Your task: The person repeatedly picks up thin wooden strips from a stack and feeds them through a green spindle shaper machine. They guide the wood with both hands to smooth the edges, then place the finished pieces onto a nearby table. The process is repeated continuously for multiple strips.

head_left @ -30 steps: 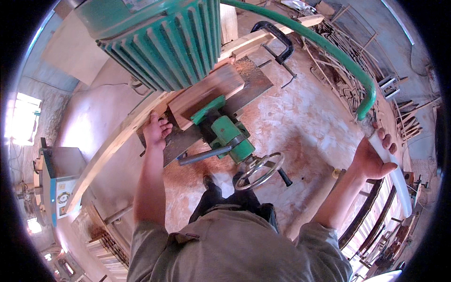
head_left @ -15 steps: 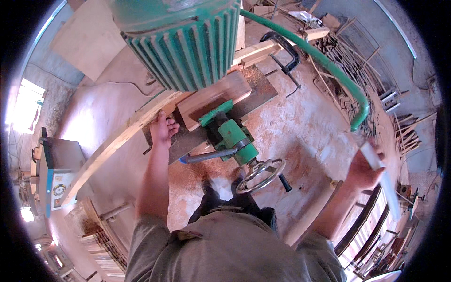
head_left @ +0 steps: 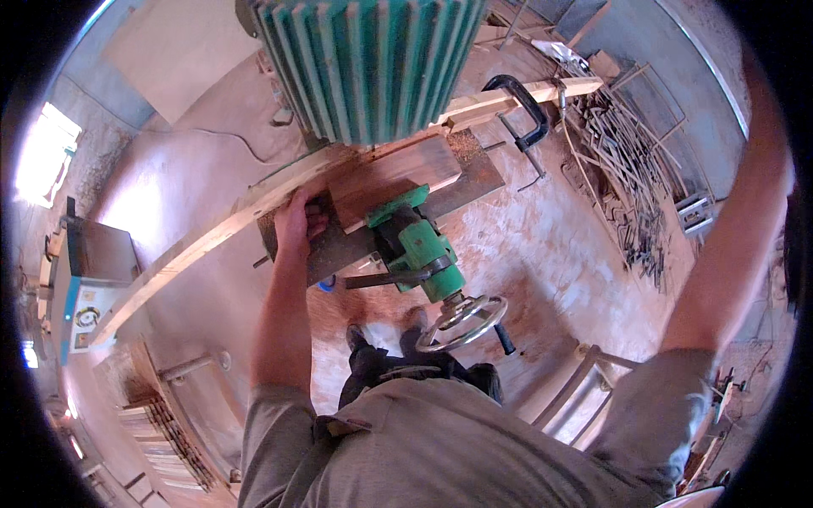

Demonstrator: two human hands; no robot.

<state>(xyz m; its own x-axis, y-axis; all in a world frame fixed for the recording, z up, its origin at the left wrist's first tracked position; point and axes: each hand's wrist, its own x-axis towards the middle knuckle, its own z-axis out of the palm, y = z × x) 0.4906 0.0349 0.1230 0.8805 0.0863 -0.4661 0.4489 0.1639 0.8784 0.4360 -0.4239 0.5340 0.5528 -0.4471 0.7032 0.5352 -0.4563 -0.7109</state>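
Forearm [head_left: 728,245] on the right now swung up, well beyond the desk's [head_left: 484,175] right edge; green lever gone from view, leaving just one hand visible at the wood. Right hand out of sight, grip impossible to tell. Left hand [head_left: 301,222] by the desk's far left corner, loosely half curled, apparently touching beam [head_left: 195,240], grasping nothing visible. Block [head_left: 398,178] along the desk's far edge, between beam and green vise [head_left: 423,245].
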